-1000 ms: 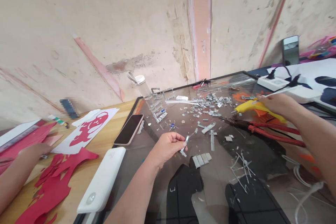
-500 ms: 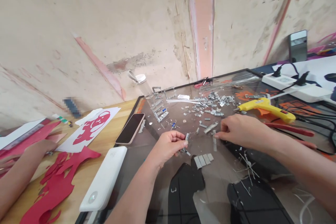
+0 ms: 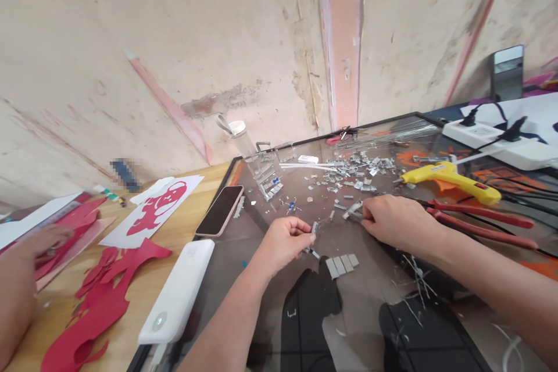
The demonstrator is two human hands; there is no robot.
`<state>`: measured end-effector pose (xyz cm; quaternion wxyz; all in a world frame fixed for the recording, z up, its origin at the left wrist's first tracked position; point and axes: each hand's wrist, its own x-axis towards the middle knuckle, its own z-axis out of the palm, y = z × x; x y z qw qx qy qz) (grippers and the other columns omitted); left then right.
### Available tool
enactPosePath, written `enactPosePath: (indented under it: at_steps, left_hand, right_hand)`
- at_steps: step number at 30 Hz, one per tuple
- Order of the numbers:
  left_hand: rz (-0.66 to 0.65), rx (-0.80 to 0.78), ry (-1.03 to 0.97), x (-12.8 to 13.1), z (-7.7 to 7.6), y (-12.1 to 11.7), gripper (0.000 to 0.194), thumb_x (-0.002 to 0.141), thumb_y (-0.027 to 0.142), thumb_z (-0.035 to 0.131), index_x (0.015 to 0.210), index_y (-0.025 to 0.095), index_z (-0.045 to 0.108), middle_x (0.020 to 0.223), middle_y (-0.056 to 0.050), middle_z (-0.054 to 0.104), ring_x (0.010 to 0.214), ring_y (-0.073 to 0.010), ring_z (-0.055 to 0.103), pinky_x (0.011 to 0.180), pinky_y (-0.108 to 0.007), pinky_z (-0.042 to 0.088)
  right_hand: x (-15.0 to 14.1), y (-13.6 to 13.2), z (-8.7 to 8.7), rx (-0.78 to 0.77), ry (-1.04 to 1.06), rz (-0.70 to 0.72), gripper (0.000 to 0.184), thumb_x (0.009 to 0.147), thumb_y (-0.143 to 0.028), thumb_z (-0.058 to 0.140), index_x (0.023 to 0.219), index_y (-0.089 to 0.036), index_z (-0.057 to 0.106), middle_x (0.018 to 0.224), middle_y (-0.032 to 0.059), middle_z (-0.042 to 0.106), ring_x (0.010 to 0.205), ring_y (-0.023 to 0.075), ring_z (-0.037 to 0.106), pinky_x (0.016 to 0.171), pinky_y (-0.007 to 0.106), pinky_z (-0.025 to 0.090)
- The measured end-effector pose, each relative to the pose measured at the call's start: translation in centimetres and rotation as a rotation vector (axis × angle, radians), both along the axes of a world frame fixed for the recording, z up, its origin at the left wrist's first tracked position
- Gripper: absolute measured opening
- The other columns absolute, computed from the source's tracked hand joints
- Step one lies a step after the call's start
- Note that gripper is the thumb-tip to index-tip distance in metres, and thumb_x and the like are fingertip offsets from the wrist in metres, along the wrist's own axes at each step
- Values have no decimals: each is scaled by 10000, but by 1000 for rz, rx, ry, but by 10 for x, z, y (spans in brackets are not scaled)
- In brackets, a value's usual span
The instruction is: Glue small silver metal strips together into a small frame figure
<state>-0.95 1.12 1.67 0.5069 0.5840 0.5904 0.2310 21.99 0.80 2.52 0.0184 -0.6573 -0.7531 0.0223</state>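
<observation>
My left hand (image 3: 285, 244) pinches a small silver metal piece (image 3: 314, 227) between thumb and fingertips, just above the dark glass tabletop. To its right, my right hand (image 3: 390, 218) rests low with curled, closed fingers. Its fingertips meet the end of some silver metal strips (image 3: 353, 209); what lies between them is hidden. Several flat grey metal plates (image 3: 342, 266) lie side by side in front of my left hand. Beyond both hands spreads a heap of small silver metal pieces (image 3: 364, 165). A blue-and-silver bit (image 3: 291, 206) sits near my left fingers.
A yellow glue gun (image 3: 453, 180), red-handled pliers (image 3: 483, 222) and a white power strip (image 3: 501, 142) lie right. Left are a phone (image 3: 220, 209), a white power bank (image 3: 176, 293), a clear bottle (image 3: 242, 139) and red paper cutouts (image 3: 93, 322). Another person's hand (image 3: 47, 241) works far left.
My right hand has shifted slightly up and left onto the metal strips; the thin strip that hung below its fingers no longer shows. My left hand keeps its pinch. The other person's hand has moved left.
</observation>
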Motion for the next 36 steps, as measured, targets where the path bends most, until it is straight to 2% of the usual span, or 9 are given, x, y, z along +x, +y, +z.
enactPosePath:
  at_steps: [5, 8, 13, 20, 28, 36]
  left_hand:
    - [-5, -7, -10, 3, 0, -2, 187, 658, 232, 706, 798, 135, 628, 641, 11, 586, 520, -83, 512, 439, -179, 402]
    - [-15, -2, -23, 5, -3, -3, 169, 660, 223, 703, 787, 139, 628, 637, 16, 584, 518, -86, 511, 439, -186, 412]
    - [-12, 19, -10, 6, -7, -2, 104, 692, 192, 666, 770, 138, 622, 601, 19, 579, 497, -85, 504, 444, -190, 419]
    - [-4, 47, 0, 9, -11, -3, 69, 696, 150, 632, 760, 131, 614, 628, 2, 591, 524, -93, 519, 452, -189, 419]
    - [-18, 147, 62, 9, -20, -2, 89, 671, 159, 634, 758, 142, 638, 641, 2, 619, 532, -92, 530, 487, -190, 405]
    - [-17, 217, 126, 10, -25, -2, 78, 673, 182, 634, 742, 150, 649, 647, -9, 643, 552, -107, 549, 507, -202, 399]
  right_hand:
    - [-6, -2, 1, 23, 301, 91, 143, 771, -284, 512, 749, -255, 650, 707, 0, 701, 671, 181, 632, 553, 248, 364]
    - [-16, -4, -3, 71, 373, 192, 171, 779, -240, 513, 812, -259, 680, 754, -7, 717, 698, 172, 628, 612, 257, 372]
    - [-28, -6, -13, 191, 290, 310, 160, 797, -202, 534, 803, -222, 692, 772, 17, 718, 787, 200, 616, 735, 313, 315]
    - [-32, -8, -12, 212, 171, 357, 174, 829, -204, 530, 805, -210, 702, 785, 41, 714, 788, 201, 596, 719, 322, 259]
    - [-33, -5, -17, 234, 146, 351, 175, 820, -210, 560, 722, -222, 705, 744, 21, 700, 750, 176, 574, 682, 322, 220]
    - [-36, -4, -17, 232, 99, 366, 168, 827, -227, 577, 718, -228, 705, 737, 15, 693, 766, 179, 558, 683, 335, 203]
